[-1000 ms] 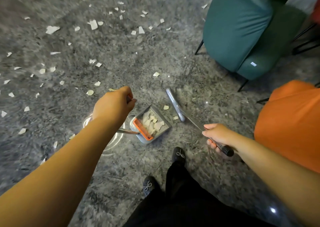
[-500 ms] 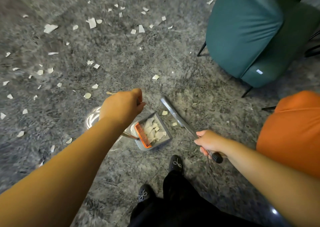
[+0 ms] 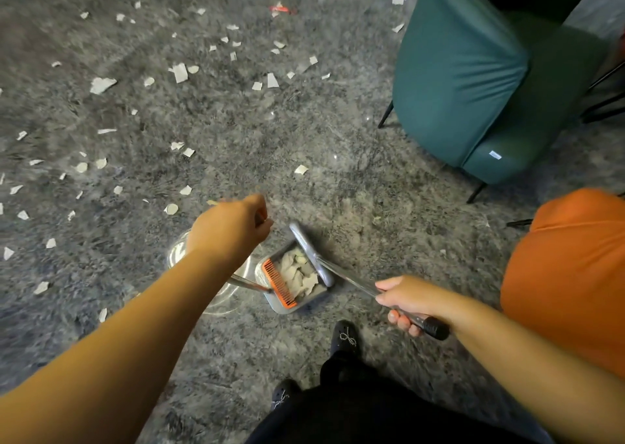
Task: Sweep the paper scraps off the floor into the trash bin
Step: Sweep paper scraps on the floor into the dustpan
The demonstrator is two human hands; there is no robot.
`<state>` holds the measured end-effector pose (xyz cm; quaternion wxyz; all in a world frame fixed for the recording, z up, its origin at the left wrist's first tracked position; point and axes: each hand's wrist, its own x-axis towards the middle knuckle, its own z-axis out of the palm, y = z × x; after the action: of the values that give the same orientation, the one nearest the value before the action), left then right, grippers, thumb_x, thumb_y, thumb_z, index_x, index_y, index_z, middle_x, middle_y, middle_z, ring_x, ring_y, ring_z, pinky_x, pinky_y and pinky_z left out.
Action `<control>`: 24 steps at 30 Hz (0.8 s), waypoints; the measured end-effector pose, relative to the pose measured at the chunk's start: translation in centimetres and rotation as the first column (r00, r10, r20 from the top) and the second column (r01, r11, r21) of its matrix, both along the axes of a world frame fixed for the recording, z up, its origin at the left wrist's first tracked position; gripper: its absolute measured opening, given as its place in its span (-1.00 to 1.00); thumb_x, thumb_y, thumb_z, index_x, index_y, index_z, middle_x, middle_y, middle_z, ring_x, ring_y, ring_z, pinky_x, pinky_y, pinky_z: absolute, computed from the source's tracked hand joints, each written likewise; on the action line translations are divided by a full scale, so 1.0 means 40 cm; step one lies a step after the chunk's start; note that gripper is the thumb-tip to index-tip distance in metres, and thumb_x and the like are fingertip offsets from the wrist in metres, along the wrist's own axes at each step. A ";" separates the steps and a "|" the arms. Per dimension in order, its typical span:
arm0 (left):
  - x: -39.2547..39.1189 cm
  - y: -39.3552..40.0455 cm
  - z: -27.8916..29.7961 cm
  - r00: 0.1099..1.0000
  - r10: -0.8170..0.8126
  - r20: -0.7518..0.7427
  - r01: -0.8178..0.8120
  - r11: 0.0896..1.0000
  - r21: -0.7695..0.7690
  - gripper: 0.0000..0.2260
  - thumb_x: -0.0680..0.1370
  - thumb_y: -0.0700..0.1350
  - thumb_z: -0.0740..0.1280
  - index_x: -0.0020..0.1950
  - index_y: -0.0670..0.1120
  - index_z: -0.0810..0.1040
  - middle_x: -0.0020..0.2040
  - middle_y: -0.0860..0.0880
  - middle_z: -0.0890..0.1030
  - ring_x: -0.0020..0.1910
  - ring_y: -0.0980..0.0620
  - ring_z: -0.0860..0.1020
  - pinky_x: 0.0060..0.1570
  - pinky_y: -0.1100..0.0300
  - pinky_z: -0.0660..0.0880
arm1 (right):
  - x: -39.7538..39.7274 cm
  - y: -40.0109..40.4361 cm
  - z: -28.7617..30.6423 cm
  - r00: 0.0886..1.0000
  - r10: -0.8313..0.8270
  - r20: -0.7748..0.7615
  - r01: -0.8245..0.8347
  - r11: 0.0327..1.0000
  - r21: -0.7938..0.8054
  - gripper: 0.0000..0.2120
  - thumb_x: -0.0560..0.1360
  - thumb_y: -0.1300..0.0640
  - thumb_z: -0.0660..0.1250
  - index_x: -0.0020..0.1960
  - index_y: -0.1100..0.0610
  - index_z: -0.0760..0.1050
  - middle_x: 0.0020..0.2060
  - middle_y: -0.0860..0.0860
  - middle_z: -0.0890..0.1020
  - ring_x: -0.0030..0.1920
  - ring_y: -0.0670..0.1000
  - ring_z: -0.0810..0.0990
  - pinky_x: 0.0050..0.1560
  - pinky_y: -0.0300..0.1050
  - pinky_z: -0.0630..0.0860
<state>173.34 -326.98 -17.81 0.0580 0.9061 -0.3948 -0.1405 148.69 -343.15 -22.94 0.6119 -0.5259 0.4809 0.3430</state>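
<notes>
A grey dustpan [image 3: 302, 300] with an orange comb edge stands on the grey floor in front of my feet, holding a heap of paper scraps [image 3: 297, 274]. My left hand [image 3: 230, 230] is shut on the top of the dustpan's upright handle. My right hand [image 3: 407, 300] grips the metal handle of a broom whose grey head [image 3: 309, 252] lies across the mouth of the pan. Several white paper scraps [image 3: 181, 71] lie scattered over the floor to the left and far ahead. No trash bin is in view.
A teal upholstered chair [image 3: 473, 71] on thin black legs stands at the upper right. An orange seat [image 3: 571, 274] is close on my right. A bright light reflection [image 3: 203, 274] shines on the floor under my left arm. My black shoes [image 3: 345, 337] are just behind the pan.
The broom head has swept from the floor right of the pan onto the pan's mouth, pushing the loose scraps near it in. The dustpan and my left hand stayed in place.
</notes>
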 end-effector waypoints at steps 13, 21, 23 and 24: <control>-0.001 0.113 0.025 0.992 -0.110 -0.065 0.103 0.990 -0.096 -0.85 0.52 0.09 0.39 -0.13 0.12 0.45 -0.38 0.21 0.47 -0.41 0.18 0.38 -0.46 0.27 0.23 | -0.091 0.200 0.054 0.976 -0.212 0.054 0.218 0.962 -0.163 -0.47 0.61 0.25 0.16 0.53 0.15 0.11 -0.44 0.08 0.43 -0.62 -0.09 0.37 -0.60 -0.32 0.30; -0.046 0.174 0.123 0.898 -0.438 -0.038 0.426 0.888 -0.174 -0.86 0.50 0.09 0.41 -0.08 0.08 0.52 -0.35 0.16 0.49 -0.30 0.04 0.50 -0.37 0.22 0.35 | -0.211 0.472 0.077 0.806 -0.590 0.050 0.590 0.794 -0.146 -0.51 0.63 0.21 0.14 0.52 0.04 0.12 -0.47 0.09 0.37 -0.66 -0.08 0.32 -0.60 -0.39 0.23; -0.075 0.174 0.146 0.852 -0.524 -0.012 0.513 0.839 -0.182 -0.86 0.50 0.09 0.42 -0.08 0.08 0.52 -0.38 0.17 0.47 -0.34 0.06 0.47 -0.42 0.24 0.32 | -0.259 0.534 0.082 0.747 -0.662 0.049 0.662 0.737 -0.138 -0.51 0.63 0.19 0.16 0.52 0.03 0.12 -0.47 0.08 0.38 -0.65 -0.07 0.33 -0.59 -0.37 0.24; -0.092 0.171 0.156 0.829 -0.559 -0.004 0.549 0.815 -0.186 -0.87 0.49 0.09 0.42 -0.08 0.09 0.52 -0.41 0.19 0.44 -0.38 0.09 0.43 -0.45 0.27 0.29 | -0.282 0.564 0.088 0.721 -0.690 0.054 0.690 0.711 -0.134 -0.51 0.63 0.18 0.17 0.51 0.03 0.13 -0.48 0.08 0.39 -0.65 -0.07 0.34 -0.59 -0.36 0.25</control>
<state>169.66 -320.16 -11.59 0.1064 0.7386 -0.6504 -0.1420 137.39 -320.61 -19.43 0.6559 -0.3511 0.6660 0.0541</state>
